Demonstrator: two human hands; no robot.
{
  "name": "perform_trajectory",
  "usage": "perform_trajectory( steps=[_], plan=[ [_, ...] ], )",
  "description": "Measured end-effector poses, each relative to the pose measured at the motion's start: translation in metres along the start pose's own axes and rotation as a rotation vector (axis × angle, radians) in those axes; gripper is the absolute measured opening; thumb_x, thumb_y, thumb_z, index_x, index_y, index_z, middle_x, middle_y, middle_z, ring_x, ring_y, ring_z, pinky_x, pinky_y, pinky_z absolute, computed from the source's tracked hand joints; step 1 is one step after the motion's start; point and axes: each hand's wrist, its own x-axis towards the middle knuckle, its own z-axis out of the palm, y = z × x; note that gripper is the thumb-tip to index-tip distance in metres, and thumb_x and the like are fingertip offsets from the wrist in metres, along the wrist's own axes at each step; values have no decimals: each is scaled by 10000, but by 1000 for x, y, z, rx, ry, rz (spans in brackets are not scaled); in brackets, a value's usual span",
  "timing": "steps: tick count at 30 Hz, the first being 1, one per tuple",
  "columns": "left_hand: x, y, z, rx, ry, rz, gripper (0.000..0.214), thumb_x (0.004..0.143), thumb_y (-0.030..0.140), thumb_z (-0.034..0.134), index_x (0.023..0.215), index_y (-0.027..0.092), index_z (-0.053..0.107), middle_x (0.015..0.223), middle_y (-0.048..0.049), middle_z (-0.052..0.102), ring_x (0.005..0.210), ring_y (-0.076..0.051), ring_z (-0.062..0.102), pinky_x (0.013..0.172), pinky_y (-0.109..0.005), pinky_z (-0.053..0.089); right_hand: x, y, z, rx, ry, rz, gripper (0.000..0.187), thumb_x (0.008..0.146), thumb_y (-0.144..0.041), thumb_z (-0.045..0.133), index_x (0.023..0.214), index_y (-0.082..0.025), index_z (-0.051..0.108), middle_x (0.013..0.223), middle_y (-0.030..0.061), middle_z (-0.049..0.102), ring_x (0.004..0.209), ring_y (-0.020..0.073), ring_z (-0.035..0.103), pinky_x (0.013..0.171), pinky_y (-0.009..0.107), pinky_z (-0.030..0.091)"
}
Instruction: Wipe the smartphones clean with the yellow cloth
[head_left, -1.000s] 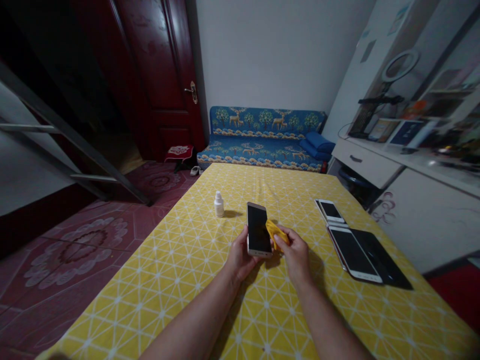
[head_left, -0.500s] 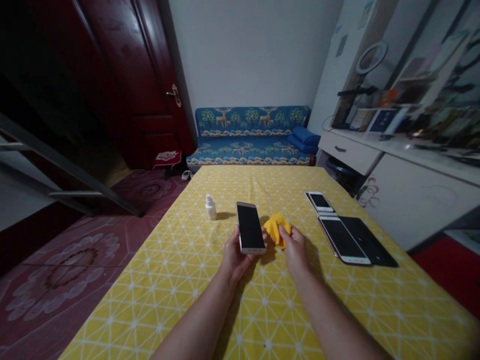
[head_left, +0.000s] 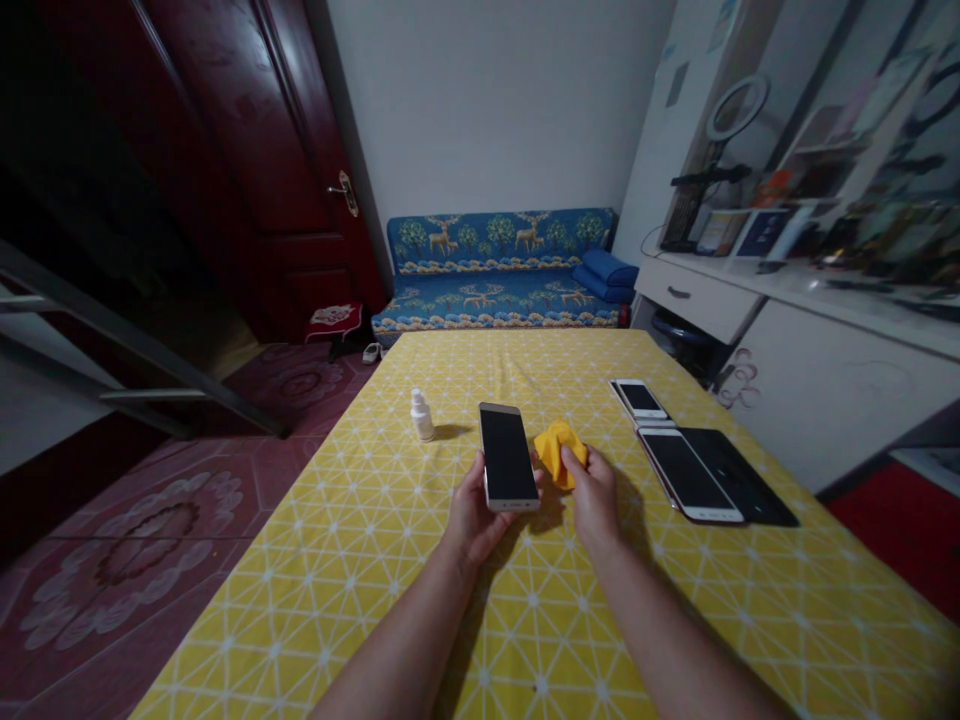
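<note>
My left hand (head_left: 471,512) grips a gold-edged smartphone (head_left: 508,468) by its lower end, dark screen up, above the yellow tablecloth (head_left: 360,560). My right hand (head_left: 594,496) is closed on a crumpled yellow cloth (head_left: 555,450), held just right of the phone and close to its edge. A small white dropper bottle (head_left: 421,416) stands on the cloth to the left of the phone.
Two more phones (head_left: 639,398) (head_left: 688,474) and a black tablet (head_left: 739,475) lie at the table's right side. A blue patterned sofa (head_left: 499,270) stands behind the table, a white cabinet (head_left: 817,370) to the right, a dark red door (head_left: 300,170) at the left.
The head camera swung and the view shifted. The cloth has come off the phone's right edge and sits slightly apart from it. Both hands keep their holds.
</note>
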Motion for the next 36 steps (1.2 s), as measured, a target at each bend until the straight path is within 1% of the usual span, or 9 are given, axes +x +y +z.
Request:
perform_trajectory(
  steps=[4, 9, 12, 16, 19, 23, 28, 32, 36],
  plan=[
    [0, -1, 1, 4, -21, -10, 566, 939, 476, 464, 1274, 28, 547, 1148, -208, 683, 953, -303, 697, 824, -413, 562, -1, -1, 1, 6, -24, 6, 280, 717, -495, 669, 821, -240, 615, 769, -15, 656, 657, 164, 571, 593, 262, 443],
    [0, -1, -2, 6, -4, -22, 567, 939, 488, 460, 1230, 15, 573, 1051, -212, 711, 948, -305, 700, 841, -424, 557, -4, -3, 3, -68, -75, -18, 293, 751, -510, 645, 860, -239, 628, 764, -5, 660, 686, 179, 588, 620, 274, 462],
    [1, -2, -3, 6, -2, -30, 569, 933, 482, 476, 1250, 19, 566, 1052, -218, 709, 961, -314, 696, 840, -432, 556, -5, -6, 3, -114, -45, -85, 293, 769, -508, 633, 863, -231, 637, 796, 13, 669, 723, 190, 600, 636, 277, 469],
    [2, -2, -4, 5, 11, -13, 577, 931, 466, 487, 1300, 25, 534, 1143, -222, 680, 980, -320, 689, 822, -426, 562, -6, -7, 2, -136, -3, -128, 275, 794, -498, 613, 888, -241, 643, 847, 22, 682, 762, 195, 611, 651, 279, 469],
    [2, -2, -3, 0, -20, 0, 575, 938, 475, 467, 1307, 38, 534, 1166, -213, 673, 990, -313, 687, 828, -426, 563, -5, -6, 2, -125, -20, -113, 266, 784, -506, 611, 873, -257, 639, 827, 6, 675, 756, 191, 606, 654, 281, 477],
    [2, -1, -3, -14, -46, -2, 581, 936, 484, 469, 1308, 43, 533, 1161, -203, 679, 974, -306, 692, 833, -429, 561, -6, -7, 4, -109, -41, -84, 331, 755, -530, 634, 888, -227, 649, 830, 22, 683, 744, 195, 608, 635, 277, 476],
    [3, -3, -4, -23, -46, -17, 541, 937, 473, 478, 1247, 42, 579, 1077, -192, 711, 948, -296, 701, 846, -422, 550, -8, -9, 5, -113, -54, -83, 335, 760, -533, 639, 868, -215, 646, 797, 13, 677, 721, 188, 605, 635, 275, 469],
    [3, -3, -4, -14, -48, -18, 544, 944, 485, 455, 1250, 53, 580, 1063, -183, 716, 947, -290, 702, 859, -431, 548, -7, -7, 5, -99, -81, -67, 317, 761, -527, 638, 870, -230, 649, 801, 13, 687, 708, 191, 613, 632, 283, 480],
    [3, -2, -4, -5, -39, -16, 537, 947, 480, 450, 1243, 51, 578, 1038, -179, 722, 938, -283, 705, 840, -412, 557, -6, -5, 5, -77, -85, -62, 341, 750, -530, 655, 868, -210, 653, 788, 21, 686, 685, 188, 608, 615, 281, 480]
  ],
)
